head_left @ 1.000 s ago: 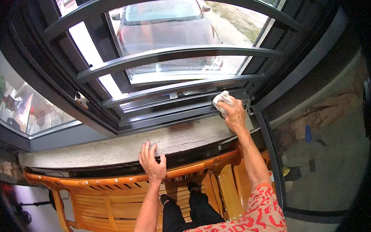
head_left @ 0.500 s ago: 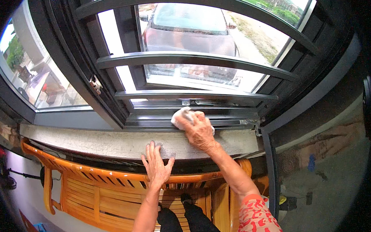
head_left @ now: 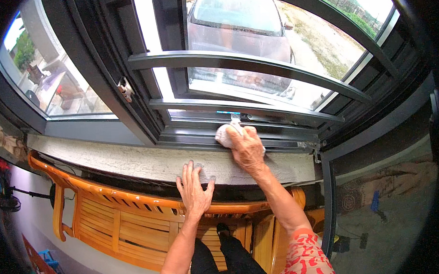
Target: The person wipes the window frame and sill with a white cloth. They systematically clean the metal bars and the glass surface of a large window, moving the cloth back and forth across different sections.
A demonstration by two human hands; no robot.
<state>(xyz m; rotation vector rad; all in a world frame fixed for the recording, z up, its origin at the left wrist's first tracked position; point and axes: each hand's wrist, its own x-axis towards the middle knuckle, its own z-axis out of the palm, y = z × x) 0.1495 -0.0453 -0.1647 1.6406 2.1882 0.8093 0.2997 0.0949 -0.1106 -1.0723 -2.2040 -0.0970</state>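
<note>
My right hand (head_left: 248, 148) grips a bunched white cloth (head_left: 224, 136) and presses it on the dark metal window track (head_left: 195, 136), below the lowest bar. Part of the cloth is hidden under my fingers and palm. My left hand (head_left: 194, 188) lies with fingers spread, its tips resting on the pale rough sill (head_left: 123, 157), and holds nothing. Dark smudges mark the sill around both hands.
Dark horizontal bars (head_left: 257, 105) cross the window above my right hand. An opened dark-framed pane (head_left: 376, 199) stands at the right. Beneath me is a slatted wooden bench (head_left: 136, 231), its backrest along the sill. A car (head_left: 240, 39) is parked outside.
The whole view has shifted, so the window and bench sit further right. My right hand stays on the track with the cloth, and my left hand remains on the sill.
</note>
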